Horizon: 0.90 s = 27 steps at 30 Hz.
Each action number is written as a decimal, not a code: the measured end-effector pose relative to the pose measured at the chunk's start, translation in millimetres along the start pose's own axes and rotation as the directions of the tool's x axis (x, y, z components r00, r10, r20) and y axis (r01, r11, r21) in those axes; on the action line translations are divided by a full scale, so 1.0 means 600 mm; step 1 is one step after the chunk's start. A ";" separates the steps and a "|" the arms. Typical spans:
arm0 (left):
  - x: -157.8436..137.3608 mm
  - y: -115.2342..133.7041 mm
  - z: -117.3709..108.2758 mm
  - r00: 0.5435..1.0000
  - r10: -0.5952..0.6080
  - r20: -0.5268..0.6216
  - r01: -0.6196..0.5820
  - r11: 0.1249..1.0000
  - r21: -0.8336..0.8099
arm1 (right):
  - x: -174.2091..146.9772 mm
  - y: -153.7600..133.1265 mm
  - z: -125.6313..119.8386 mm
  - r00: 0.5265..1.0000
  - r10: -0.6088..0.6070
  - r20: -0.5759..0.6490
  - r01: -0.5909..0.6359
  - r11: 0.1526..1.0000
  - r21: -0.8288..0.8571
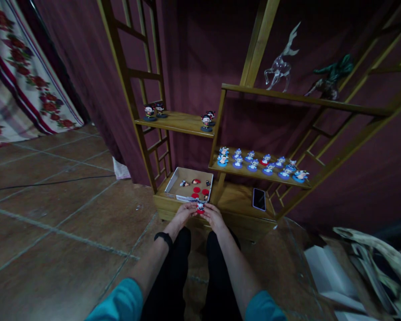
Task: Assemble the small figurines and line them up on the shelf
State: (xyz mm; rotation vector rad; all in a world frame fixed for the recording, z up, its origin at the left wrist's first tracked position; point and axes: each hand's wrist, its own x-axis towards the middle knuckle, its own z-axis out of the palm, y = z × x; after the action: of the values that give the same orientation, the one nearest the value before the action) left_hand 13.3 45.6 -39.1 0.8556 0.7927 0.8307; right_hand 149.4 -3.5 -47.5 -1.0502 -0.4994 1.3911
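Between my left hand (186, 212) and my right hand (214, 217) is a small figurine (200, 206) with a pale body and a red base. Both hands pinch it from the sides, just in front of a shallow cardboard box (172, 182). Inside the box lie several loose figurine pieces, among them a dark-and-white figure (185, 183) and a red-and-black one (196, 181). Several round red bases (196, 190) lie in there too. The fine detail of the held figurine is too small to make out.
A wooden shelf unit (180, 124) stands ahead, its upper left board bearing dark-haired figurines (206, 121). Two rows of blue and purple figurines (253, 165) fill the middle right board. A phone (259, 199) lies below. Higher up stand a glass horse (280, 67) and a green statue (334, 78).
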 end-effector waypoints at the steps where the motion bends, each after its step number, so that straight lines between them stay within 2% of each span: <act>1: -0.001 0.000 -0.001 1.000 0.001 0.007 -0.001 1.000 0.007 | 0.002 0.001 -0.001 1.000 0.012 0.003 -0.012 1.000 0.002; 8: -0.002 0.002 -0.009 0.999 0.014 0.042 -0.016 1.000 0.026 | 0.009 0.004 -0.007 0.998 0.038 0.049 -0.039 0.999 0.018; 18: 0.002 -0.003 -0.001 0.999 0.034 0.013 -0.034 0.999 -0.002 | 0.009 0.009 -0.005 1.000 0.025 0.004 -0.025 0.996 0.087; 27: 0.000 -0.005 0.001 0.995 0.056 0.085 -0.055 0.998 -0.005 | 0.010 0.004 -0.004 1.000 0.027 0.011 -0.029 0.992 0.120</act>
State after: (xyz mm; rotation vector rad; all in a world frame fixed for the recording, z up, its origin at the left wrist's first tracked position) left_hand 14.7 44.3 -41.6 0.9084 0.6955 0.8383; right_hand 151.3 1.1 -52.4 -0.9569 -0.4045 1.4339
